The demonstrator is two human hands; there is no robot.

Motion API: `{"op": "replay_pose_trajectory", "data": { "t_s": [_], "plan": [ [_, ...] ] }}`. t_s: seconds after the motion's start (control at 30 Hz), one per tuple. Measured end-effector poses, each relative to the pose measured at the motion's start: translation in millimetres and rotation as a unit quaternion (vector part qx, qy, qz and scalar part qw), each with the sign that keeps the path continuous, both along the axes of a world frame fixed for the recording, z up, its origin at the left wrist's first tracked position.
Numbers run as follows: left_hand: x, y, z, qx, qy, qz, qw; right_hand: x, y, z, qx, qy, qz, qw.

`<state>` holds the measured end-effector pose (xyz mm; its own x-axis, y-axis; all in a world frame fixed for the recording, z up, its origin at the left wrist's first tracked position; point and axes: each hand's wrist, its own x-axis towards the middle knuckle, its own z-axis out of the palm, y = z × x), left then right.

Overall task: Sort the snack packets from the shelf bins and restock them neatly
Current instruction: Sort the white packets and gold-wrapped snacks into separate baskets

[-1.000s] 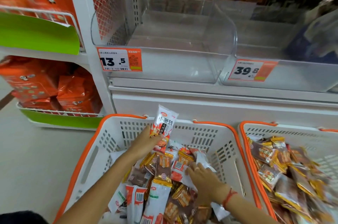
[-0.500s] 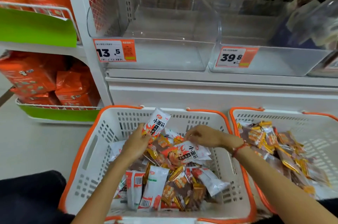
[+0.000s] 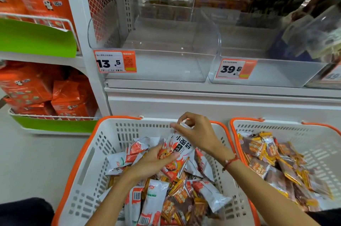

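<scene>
While both hands point(image 3: 154, 159) point(image 3: 196, 133) pinch one packet point(image 3: 180, 149), basket rim point(image 3: 120, 118) lies just behind.

basket point(image 3: 88, 166): white perforated plastic, matt, orange rim | held packet point(image 3: 180, 149): glossy printed film, crinkled | shelf bins point(image 3: 166, 63): clear smooth plastic, shiny | price tags point(image 3: 115, 61): paper | wrist cord point(image 3: 230, 161): red thread | shelf frame point(image 3: 77, 22): white painted, smooth

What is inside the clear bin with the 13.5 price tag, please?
No packets show inside the clear bin; through its walls only the shelf shows. The price tag covers its front left corner.
</scene>
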<state>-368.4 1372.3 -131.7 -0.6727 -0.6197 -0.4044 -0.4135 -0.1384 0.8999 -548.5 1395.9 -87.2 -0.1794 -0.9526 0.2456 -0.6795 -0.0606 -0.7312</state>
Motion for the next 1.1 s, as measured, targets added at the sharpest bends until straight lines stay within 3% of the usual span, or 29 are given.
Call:
{"op": "replay_pose_trajectory", "data": {
  "t_s": [0.13,0.33,0.6,0.67,0.73,0.8,0.83,0.9,0.97,1.1],
  "plan": [
    [5.2,-6.8,1.2,-0.020,0.011,0.057,0.998,-11.3,-6.4,9.2,0.132,-0.093,0.059,0.985],
    [-2.5,-7.3,9.4,0.012,0.014,-0.005,1.000,-2.1,-3.2,-3.3,0.086,-0.107,0.025,0.990],
    [-10.2,-1.6,6.2,-0.007,0.024,0.104,0.994,15.1,-2.6,-13.2,0.099,-0.093,-0.039,0.990],
    [-10.2,0.4,6.8,-0.024,0.023,0.125,0.992,16.5,-2.9,-19.5,0.181,-0.162,-0.072,0.967],
    [-8.5,1.0,6.7,-0.026,0.047,0.136,0.989,9.8,-0.7,-25.7,0.254,-0.261,-0.029,0.931],
    [-1.4,-2.8,6.9,-0.029,0.065,0.180,0.981,-4.7,4.6,-30.4,0.278,-0.298,0.024,0.913],
    [5.6,-7.3,5.0,-0.032,0.068,0.213,0.974,-13.5,7.5,-35.6,0.284,-0.269,0.019,0.920],
    [21.3,-19.3,-0.7,-0.026,0.070,0.274,0.959,-36.1,10.9,-61.9,0.298,-0.117,-0.028,0.947],
    [35.5,-28.2,-5.4,-0.021,0.065,0.292,0.954,-51.6,13.8,-92.8,0.348,-0.008,-0.036,0.937],
    [51.9,-35.9,-21.0,0.003,0.046,0.295,0.954,-46.4,17.9,-133.6,0.419,0.041,-0.018,0.907]
  ]
}}
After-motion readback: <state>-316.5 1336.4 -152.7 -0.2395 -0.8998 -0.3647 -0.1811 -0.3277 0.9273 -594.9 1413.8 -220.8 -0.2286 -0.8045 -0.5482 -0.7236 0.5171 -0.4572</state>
